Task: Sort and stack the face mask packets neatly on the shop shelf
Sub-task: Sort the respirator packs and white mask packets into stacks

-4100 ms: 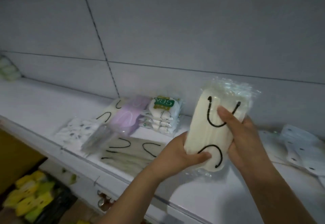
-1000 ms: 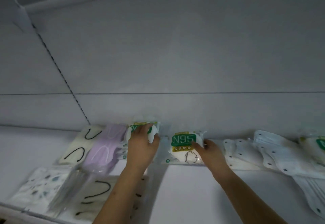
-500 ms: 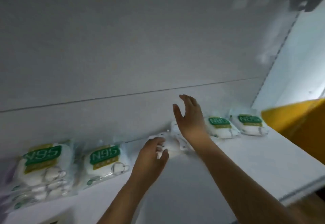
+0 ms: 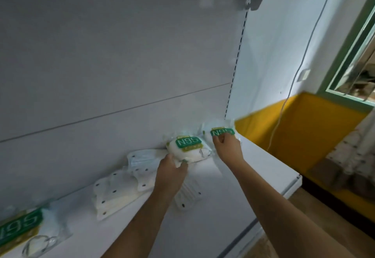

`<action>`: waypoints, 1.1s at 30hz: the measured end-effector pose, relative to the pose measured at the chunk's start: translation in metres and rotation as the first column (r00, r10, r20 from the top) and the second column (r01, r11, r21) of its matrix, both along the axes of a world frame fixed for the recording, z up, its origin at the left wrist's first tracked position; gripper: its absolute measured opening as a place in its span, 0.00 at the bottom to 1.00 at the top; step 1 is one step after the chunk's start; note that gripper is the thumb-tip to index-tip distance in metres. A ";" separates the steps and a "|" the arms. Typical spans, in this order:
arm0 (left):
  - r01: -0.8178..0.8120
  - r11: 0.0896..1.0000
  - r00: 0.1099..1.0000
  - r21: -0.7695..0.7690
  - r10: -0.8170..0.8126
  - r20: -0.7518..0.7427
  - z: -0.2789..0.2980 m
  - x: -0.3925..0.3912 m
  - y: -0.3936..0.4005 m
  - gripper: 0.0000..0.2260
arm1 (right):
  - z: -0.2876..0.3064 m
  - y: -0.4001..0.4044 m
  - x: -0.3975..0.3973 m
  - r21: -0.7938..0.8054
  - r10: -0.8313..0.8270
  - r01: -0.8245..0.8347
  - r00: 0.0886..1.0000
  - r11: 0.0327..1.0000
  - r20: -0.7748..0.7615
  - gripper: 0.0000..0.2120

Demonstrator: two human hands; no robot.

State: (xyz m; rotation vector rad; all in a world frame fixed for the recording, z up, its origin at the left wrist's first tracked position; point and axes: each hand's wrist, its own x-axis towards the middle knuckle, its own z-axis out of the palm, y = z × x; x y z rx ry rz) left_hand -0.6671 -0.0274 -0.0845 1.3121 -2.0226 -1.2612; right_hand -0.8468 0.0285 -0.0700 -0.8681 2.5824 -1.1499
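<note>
Sorting looks partway done: the left hand (image 4: 171, 173) is clamped on one N95 packet (image 4: 187, 148), the right hand (image 4: 227, 144) on another (image 4: 220, 131) at the shelf's (image 4: 253, 168) far right, while loose white masks (image 4: 121, 188) remain unstacked left of them

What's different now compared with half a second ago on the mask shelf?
Both hands have taken hold of N95 packets at the shelf's right end: the left hand grips one N95 packet, the right hand the far-right N95 packet. Earlier the right hand was open. The loose white masks lie as before.
</note>
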 end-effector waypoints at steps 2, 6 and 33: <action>-0.057 0.996 0.998 0.071 0.056 0.011 -0.002 -0.020 -0.005 0.21 | -0.007 -0.014 -0.011 0.090 0.101 -0.104 0.994 0.991 0.035 0.18; -0.163 0.982 0.985 0.094 0.156 0.077 -0.004 -0.040 -0.015 0.28 | -0.019 -0.033 -0.027 0.166 0.178 -0.193 0.979 0.967 0.105 0.26; -0.740 0.453 0.637 -0.497 0.709 -0.303 -0.003 0.259 0.030 0.17 | 0.026 -0.119 0.268 -0.407 0.683 -0.595 0.359 0.693 0.637 0.10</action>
